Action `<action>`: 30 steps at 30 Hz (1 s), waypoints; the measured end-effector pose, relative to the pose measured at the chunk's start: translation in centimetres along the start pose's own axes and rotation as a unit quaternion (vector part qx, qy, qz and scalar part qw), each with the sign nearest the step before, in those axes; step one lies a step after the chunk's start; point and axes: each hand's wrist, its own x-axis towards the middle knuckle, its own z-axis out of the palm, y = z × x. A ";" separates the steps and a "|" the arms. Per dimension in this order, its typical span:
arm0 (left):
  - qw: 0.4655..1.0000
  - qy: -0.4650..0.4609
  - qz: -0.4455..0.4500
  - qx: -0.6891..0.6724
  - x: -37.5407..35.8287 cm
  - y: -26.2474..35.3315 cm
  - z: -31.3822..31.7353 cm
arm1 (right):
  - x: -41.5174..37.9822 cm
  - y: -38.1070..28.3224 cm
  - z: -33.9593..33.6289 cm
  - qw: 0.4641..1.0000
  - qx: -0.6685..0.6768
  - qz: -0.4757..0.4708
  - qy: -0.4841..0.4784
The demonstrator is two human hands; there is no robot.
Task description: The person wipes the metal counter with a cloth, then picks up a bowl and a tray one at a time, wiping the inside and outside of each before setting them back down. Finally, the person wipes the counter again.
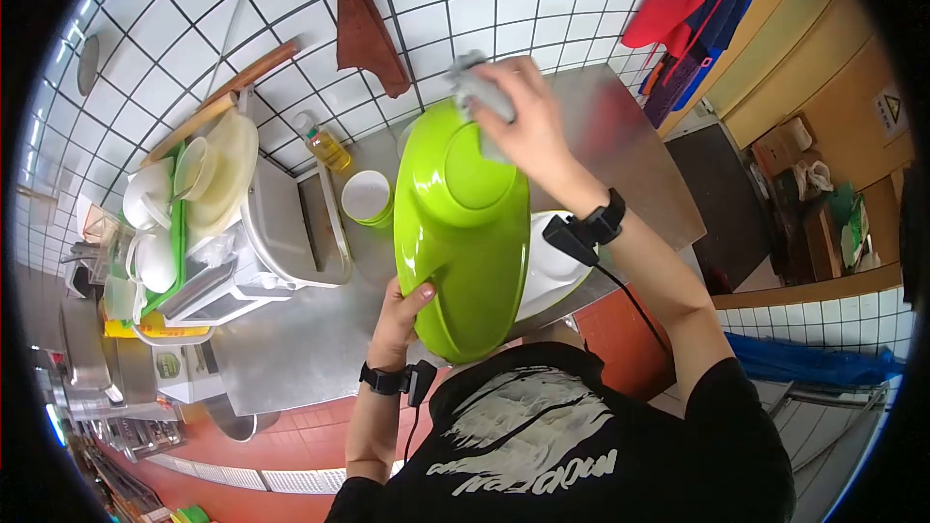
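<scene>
A: "And the biggest thing on view?"

B: "The far side is taken up by a white-tiled wall (484, 15) with dark joints. Below it a grey steel table (291, 358) is spread, its left part occupied by a white boxy unit (271, 208)."

A: "Now to the middle, where the action is!"

B: "A long, glossy, lime-green plastic dish (465, 252) is held up over the table, a round raised ring shown near its far end. Whether the steel is touched by it cannot be told. To its right, a white dish with a green rim (550, 257) is partly hidden."

A: "And the hands?"

B: "By the left hand (395, 315) the lime-green dish is gripped at its near left edge, thumb laid on top, the other fingers largely hidden. At the far right edge, a crumpled grey cloth (481, 99) is clasped in the closed fingers of the right hand (520, 114)."

A: "Anything smaller?"

B: "Just left of the lime-green dish, a round tub, white inside and green outside (366, 196), is seen; farther left, nearer the wall, a clear bottle of yellow liquid (329, 149)!"
</scene>
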 end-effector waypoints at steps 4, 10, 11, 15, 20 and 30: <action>1.000 -0.005 -0.015 -0.006 0.5 0.6 1.4 | -3.6 -4.3 1.5 0.965 -0.059 -0.243 -0.076; 0.998 0.018 -0.038 0.053 0.2 0.1 0.5 | -2.9 -4.6 2.8 0.943 -0.142 -0.266 -0.144; 0.998 0.019 -0.040 0.052 0.1 0.2 0.4 | -1.7 -4.3 2.9 0.958 -0.127 -0.215 -0.143; 0.999 0.033 0.008 -0.013 -0.3 0.5 1.3 | 3.0 0.5 2.2 0.973 -0.083 -0.032 -0.213; 0.983 0.083 0.050 -0.153 -0.2 1.7 0.9 | -2.8 2.5 2.7 0.997 -0.020 -0.041 -0.068; 0.977 0.052 0.047 -0.204 2.4 3.0 1.7 | -10.7 -6.9 2.0 0.930 -0.053 -0.216 -0.293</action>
